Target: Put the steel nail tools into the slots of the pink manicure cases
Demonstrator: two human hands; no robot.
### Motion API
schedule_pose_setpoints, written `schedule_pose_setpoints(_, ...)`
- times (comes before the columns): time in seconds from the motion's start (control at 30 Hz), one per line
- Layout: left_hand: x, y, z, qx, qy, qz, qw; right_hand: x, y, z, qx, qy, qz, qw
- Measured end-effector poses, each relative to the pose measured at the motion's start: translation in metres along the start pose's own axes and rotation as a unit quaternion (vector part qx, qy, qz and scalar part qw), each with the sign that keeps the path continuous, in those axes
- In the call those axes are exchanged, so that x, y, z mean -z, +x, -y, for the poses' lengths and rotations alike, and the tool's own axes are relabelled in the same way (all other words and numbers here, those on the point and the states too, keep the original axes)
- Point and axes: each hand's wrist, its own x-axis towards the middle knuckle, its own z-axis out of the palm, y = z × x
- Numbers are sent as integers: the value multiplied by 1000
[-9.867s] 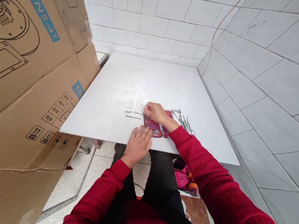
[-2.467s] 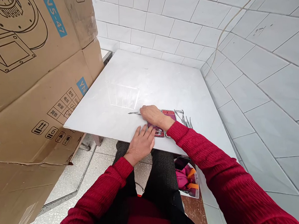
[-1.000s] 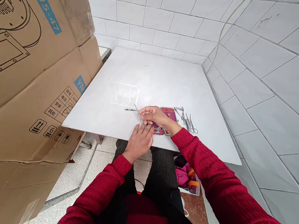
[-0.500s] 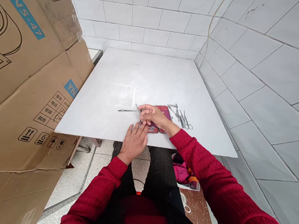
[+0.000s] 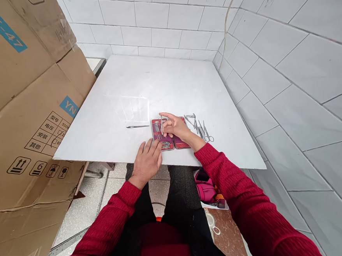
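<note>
Between the thumb and fingers of my right hand (image 5: 177, 128) is a slim metal manicure tool (image 5: 161, 122), held nearly upright over the left half of a red manicure case (image 5: 181, 146). The case lies open, with several slender metal tools in its left half; my right hand covers part of both halves. My left hand (image 5: 147, 159) rests at the table's front edge, fingers stretched out, fingertips by the case's lower left corner. Left of the case lies a dark pointed tool (image 5: 137, 127). To its right are small scissors (image 5: 208, 135) and metal nippers (image 5: 191, 119).
The white table (image 5: 113, 97) meets tiled walls at the back and right. A large cardboard box (image 5: 37, 102) stands along its left side. Below the front edge, a pink bag (image 5: 206, 190) sits to the right of my legs.
My right hand has shifted away from my left hand with the slim tool, uncovering more of the case's left half. The camera view has also turned slightly.
</note>
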Motion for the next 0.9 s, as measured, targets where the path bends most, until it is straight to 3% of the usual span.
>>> schedule_pose_setpoints(0.37, -1, 1, 0, -3, 12, -10, 1000, 21, 22, -10, 26, -103, -121, 987)
schedule_pose_setpoints(0.7, -1, 1, 0, -3, 8, -6, 1000, 26, 29, -19, 19, -142, -107, 984)
schedule_pose_setpoints(0.9, -1, 1, 1, -2, -4, -6, 1000, 27, 30, -21, 11, -221, -113, 969)
